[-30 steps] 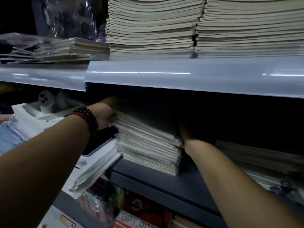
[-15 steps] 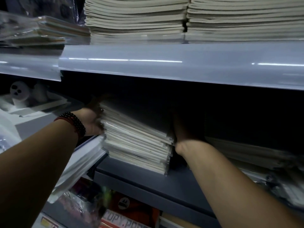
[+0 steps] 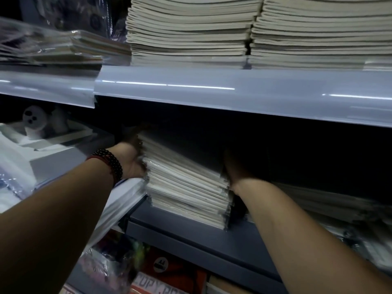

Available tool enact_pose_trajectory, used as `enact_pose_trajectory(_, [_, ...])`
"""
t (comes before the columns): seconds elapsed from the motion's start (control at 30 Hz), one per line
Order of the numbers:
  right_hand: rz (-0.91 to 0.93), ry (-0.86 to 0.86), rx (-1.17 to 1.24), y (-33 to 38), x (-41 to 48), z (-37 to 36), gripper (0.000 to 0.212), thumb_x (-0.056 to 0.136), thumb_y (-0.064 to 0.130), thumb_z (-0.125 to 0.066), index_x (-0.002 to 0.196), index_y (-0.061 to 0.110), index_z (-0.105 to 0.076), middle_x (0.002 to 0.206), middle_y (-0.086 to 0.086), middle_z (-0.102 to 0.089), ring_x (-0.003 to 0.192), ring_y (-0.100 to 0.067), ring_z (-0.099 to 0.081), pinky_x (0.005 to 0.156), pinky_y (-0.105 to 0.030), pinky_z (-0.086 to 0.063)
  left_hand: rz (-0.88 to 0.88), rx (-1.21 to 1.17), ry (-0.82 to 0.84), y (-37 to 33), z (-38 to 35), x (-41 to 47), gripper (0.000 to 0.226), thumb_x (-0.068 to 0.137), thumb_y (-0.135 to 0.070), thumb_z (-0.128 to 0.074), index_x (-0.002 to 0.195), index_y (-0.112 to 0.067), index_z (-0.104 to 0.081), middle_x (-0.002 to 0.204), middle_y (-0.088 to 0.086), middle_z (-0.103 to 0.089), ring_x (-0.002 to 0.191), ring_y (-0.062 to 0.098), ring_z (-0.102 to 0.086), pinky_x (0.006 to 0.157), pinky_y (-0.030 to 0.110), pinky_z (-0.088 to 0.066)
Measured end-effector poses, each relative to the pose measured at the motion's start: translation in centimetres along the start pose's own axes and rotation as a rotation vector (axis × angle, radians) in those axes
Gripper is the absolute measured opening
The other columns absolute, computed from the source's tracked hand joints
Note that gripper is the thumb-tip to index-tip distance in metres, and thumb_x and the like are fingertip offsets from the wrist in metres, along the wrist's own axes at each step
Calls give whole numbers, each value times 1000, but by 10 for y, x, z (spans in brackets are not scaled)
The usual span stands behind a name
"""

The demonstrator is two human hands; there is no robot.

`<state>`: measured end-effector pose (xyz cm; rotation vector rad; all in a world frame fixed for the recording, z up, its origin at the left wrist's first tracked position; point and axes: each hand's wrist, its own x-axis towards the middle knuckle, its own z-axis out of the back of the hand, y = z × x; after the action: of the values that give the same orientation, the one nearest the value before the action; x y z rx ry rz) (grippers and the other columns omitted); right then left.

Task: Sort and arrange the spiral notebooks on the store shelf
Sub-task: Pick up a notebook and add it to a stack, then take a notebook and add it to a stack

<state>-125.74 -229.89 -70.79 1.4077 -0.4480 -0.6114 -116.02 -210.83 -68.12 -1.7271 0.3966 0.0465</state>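
A stack of plastic-wrapped notebooks [image 3: 186, 185] sits on the dark grey lower shelf [image 3: 191, 234], under the pale shelf lip above. My left hand [image 3: 132, 161], with a dark bead bracelet on the wrist, presses against the stack's left side. My right hand [image 3: 234, 172] lies against the stack's right side, reaching into the dark recess. Shadow hides the fingers of both hands, so how they lie is unclear. The stack leans a little, its top edge further back.
The pale upper shelf rail [image 3: 233, 92] overhangs the hands. Two tall notebook stacks [image 3: 191, 32] stand on it. More wrapped notebooks [image 3: 331, 202] lie to the right, wrapped white items [image 3: 118, 200] to the left, copy-paper packs [image 3: 169, 274] below.
Both hands stay at the sides of the stack. The left hand has slid from the stack's top left corner down along its left side. The view has shifted slightly.
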Motion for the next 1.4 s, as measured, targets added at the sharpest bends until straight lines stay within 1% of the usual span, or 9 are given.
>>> enact_pose_trajectory(0.13, [54,1,-50,2,6,3,39,103,48,-44,101,13,-61,61,-4,-49,48,-14,-46,46,-23,-34,-21,-16,-6,1,-1,-3,51,94,-59,-50,66,-20,-31,61,-1,-28,52,13,-21,54,25,-26])
enact_pose_trajectory(0.4, [-14,47,-64,14,-14,6,60,107,44,-32,62,9,-49,36,-4,-46,44,-18,-39,45,-24,-31,8,23,67,15,22,4,39,106,-29,-34,68,-19,-40,62,1,-37,47,18,-38,57,30,-35])
enact_pose_trajectory(0.53, [-55,79,-100,22,-38,11,44,108,42,-30,89,16,-59,64,-9,-58,56,-20,-50,53,-28,-42,-86,127,42,29,44,-13,37,107,-28,-36,90,-7,-62,82,14,-71,71,32,-68,72,41,-56])
enact_pose_trajectory(0.63, [-3,77,-179,18,-59,23,41,109,28,-32,136,4,-51,125,-15,-59,116,-31,-56,99,-35,-45,-231,240,-78,38,59,-34,25,104,-20,-49,110,-3,-67,98,15,-75,85,30,-73,75,42,-60])
enact_pose_trajectory(0.73, [110,29,-267,12,-77,39,27,102,24,-46,95,3,-61,83,-6,-58,79,-23,-56,81,-33,-48,-353,404,-115,51,68,-65,15,100,-21,-58,103,-11,-69,101,11,-75,83,28,-70,78,46,-59])
enact_pose_trajectory(0.83, [294,-10,-370,3,-99,59,25,95,26,-61,76,12,-56,75,-1,-58,72,-18,-57,69,-29,-45,-495,638,-73,64,64,-100,6,95,-26,-66,95,-23,-72,94,-1,-74,86,20,-70,78,42,-58])
enact_pose_trajectory(0.93, [486,7,-445,-10,-123,85,15,90,22,-67,103,22,-58,98,2,-63,87,-14,-64,78,-30,-53,-609,796,5,75,46,-132,4,92,-25,-70,95,-27,-70,91,-8,-71,75,2,-66,65,26,-56])
enact_pose_trajectory(1.1, [678,-6,-689,-34,-147,156,33,85,17,-68,116,21,-59,109,5,-59,99,-13,-60,89,-34,-51,-815,1032,125,95,0,-160,14,91,-31,-69,103,-32,-64,101,-18,-67,93,-4,-61,79,21,-51])
enact_pose_trajectory(1.4, [602,-164,-1024,-56,-182,297,34,96,29,-58,129,24,-52,124,9,-50,115,-14,-52,89,-36,-51,-1002,1092,392,134,-139,-193,30,84,-49,-58,108,-32,-64,105,-20,-61,99,0,-60,88,27,-51])
